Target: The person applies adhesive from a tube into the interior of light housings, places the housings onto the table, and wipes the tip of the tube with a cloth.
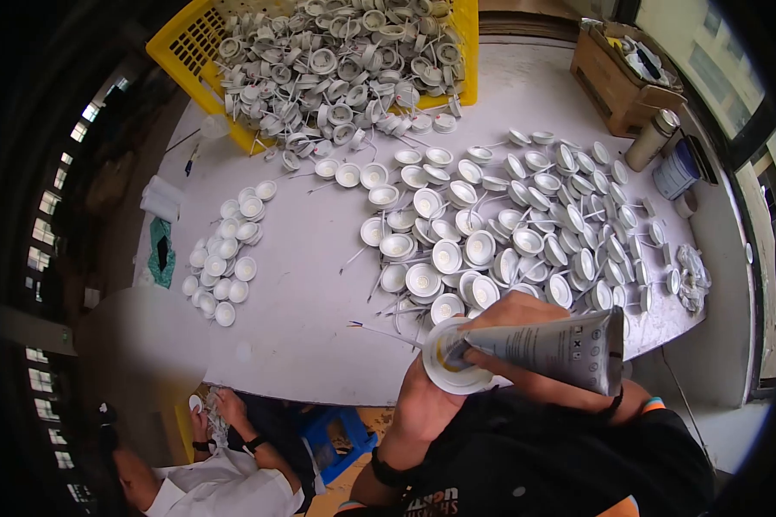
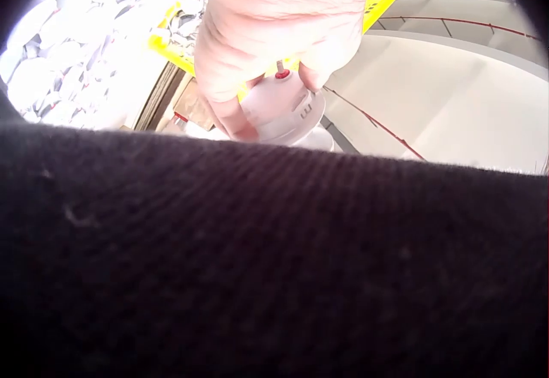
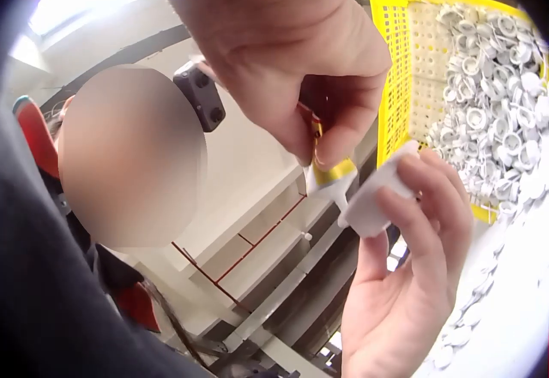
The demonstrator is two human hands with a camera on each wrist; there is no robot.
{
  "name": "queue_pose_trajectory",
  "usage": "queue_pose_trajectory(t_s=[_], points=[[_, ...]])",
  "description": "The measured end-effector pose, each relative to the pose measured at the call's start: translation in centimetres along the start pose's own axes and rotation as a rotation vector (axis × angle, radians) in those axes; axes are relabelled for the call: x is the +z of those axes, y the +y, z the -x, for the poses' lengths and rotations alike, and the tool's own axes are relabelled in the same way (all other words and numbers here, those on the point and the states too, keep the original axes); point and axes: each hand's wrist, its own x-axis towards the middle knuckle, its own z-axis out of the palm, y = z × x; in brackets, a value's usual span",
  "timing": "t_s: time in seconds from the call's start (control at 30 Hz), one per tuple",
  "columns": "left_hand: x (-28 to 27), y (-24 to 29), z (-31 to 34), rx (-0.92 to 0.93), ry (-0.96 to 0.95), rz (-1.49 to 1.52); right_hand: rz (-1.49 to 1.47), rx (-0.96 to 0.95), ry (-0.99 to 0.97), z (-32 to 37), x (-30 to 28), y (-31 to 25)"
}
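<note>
My left hand (image 1: 422,405) grips a round white downlight (image 1: 457,382) near the table's front edge, its open face up. A wire with stripped coloured ends (image 1: 384,333) sticks out to its left. My right hand (image 1: 526,307) holds a grey squeeze tube (image 1: 552,349) with printed text, slanted down into the downlight. In the right wrist view, the fingers pinch the tube's yellow part (image 3: 333,174), and its pale nozzle (image 3: 340,198) reaches the downlight's rim. The left wrist view shows fingers around the back of the housing (image 2: 279,108); a dark sleeve hides the rest.
Many white downlights (image 1: 478,250) cover the table's right half; small white domed pieces (image 1: 228,246) lie at left. A yellow crate (image 1: 470,52) of white rings stands behind. A cardboard box (image 1: 612,86) and a can (image 1: 653,140) stand at right. Another person (image 1: 224,478) sits at lower left.
</note>
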Motion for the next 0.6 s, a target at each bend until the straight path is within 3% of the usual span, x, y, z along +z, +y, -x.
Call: queue_pose_trajectory(t_s=[0.07,0.17,0.2,0.27,0.33,0.4,0.5,0.53,0.6], points=[[0.0,0.0,0.1,0.009,0.035,-0.001,-0.07,-0.023,0.034,-0.6,0.0,0.3],[-0.4,0.0,0.2,0.062,0.018,0.071,-0.134,0.11,0.141,-0.4,1.0,1.2],[-0.7,-0.1,0.3,0.097,0.03,0.067,-0.201,0.228,0.155,-0.3,1.0,0.8],[-1.5,0.5,0.5,-0.015,-0.029,0.149,-0.258,0.413,0.153,0.4,1.6,1.7],[-3.2,0.8,0.5,0.026,-0.019,0.221,-0.617,0.471,0.271,0.9,2.4,2.3],[-5.5,2.1,0.7,0.084,0.102,0.209,-0.584,0.519,0.327,0.8,2.8,2.7],[-12.8,2.6,0.5,0.109,0.427,-0.012,-0.589,0.642,0.353,1.5,3.5,5.1],[-15.5,3.1,0.6,0.123,0.434,-0.01,-0.606,0.666,0.364,1.4,3.7,5.5],[-19.7,4.2,1.2,0.105,0.711,-0.238,-0.605,0.672,0.335,1.2,3.8,6.1]])
